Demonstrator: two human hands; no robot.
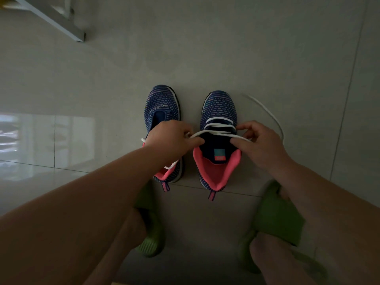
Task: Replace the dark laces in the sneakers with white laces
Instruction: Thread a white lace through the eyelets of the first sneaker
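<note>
Pinching white lace [218, 132]: left hand [170, 138], right hand [261, 145] | right sneaker [218, 140] | tongue label [219, 154] possibly printed, unreadable

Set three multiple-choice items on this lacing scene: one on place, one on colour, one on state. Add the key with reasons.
1. Where does the loose lace end lie?
A. On the floor right of the right sneaker
B. Inside the left sneaker
C. Across the slippers

2. What colour is the sneakers' lining?
A. Yellow
B. Pink
C. White

3. How far is the right sneaker laced?
A. Not at all
B. Fully, tied
C. Partly, ends in hands

Key: 1 A, the white lace trails over the floor beside the right sneaker. 2 B, both collars show pink. 3 C, the left hand and right hand each pinch the lace.
</note>
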